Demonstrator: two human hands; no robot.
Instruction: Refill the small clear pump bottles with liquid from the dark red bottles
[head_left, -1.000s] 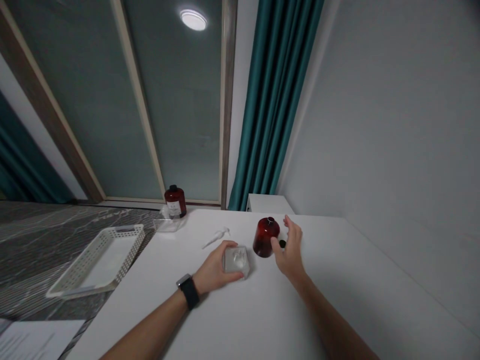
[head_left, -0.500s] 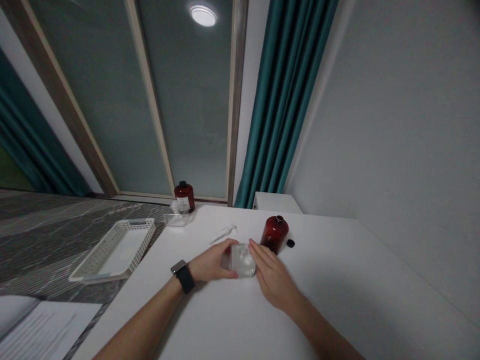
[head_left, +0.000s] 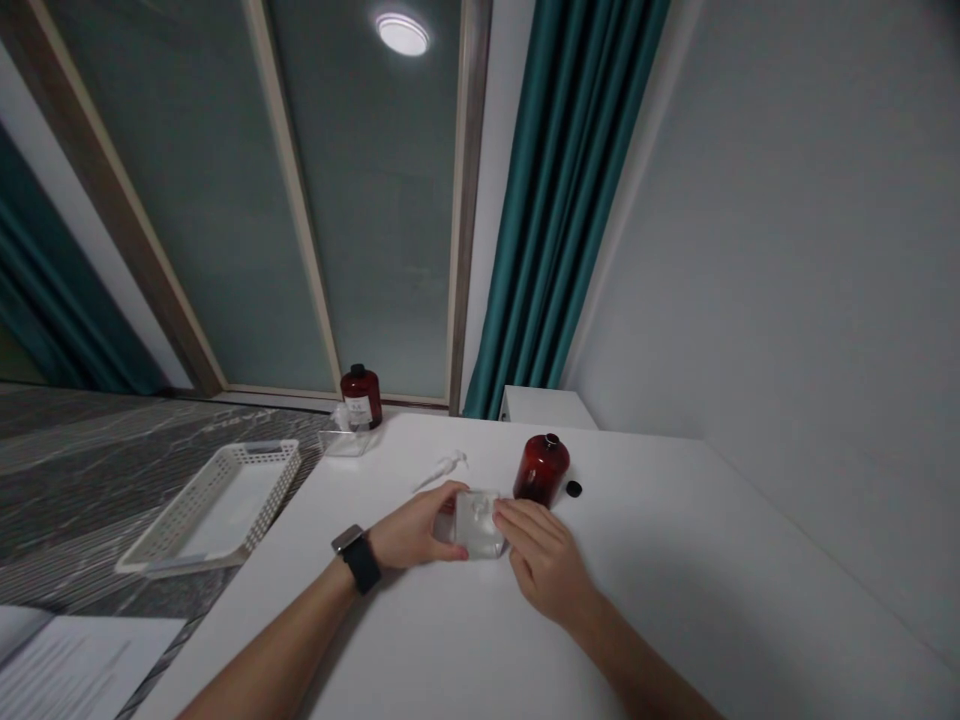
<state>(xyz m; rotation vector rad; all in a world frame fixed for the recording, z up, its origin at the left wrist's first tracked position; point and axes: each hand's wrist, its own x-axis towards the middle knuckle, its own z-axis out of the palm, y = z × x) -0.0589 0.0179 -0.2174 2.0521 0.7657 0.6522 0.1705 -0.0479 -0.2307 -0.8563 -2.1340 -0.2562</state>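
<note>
A clear, square-sided bottle (head_left: 478, 535) is low over the white table in front of me. My left hand (head_left: 420, 525), with a watch on the wrist, is wrapped around its left side, thumb at the near edge. On its right side rest the fingertips of my right hand (head_left: 544, 555), fingers close together and bent toward its top. Just behind my right hand stands a dark red-brown bottle (head_left: 543, 465) with an uncovered neck. Its right-hand neighbour is a small black cap (head_left: 574, 489). A whitish pump head with tube (head_left: 444, 467) lies behind my left hand.
At the table's (head_left: 420, 650) far left corner stand a capped red-brown bottle (head_left: 361, 395) with a label and a clear tray (head_left: 345, 443) with something whitish in it. A white perforated basket (head_left: 281, 490) and an open book (head_left: 90, 660) are to the left, beyond the table edge.
My right fingers have shifted from lying along the bottle's right side to bending over toward its top. My left hand keeps its hold. The whole view has moved slightly.
</note>
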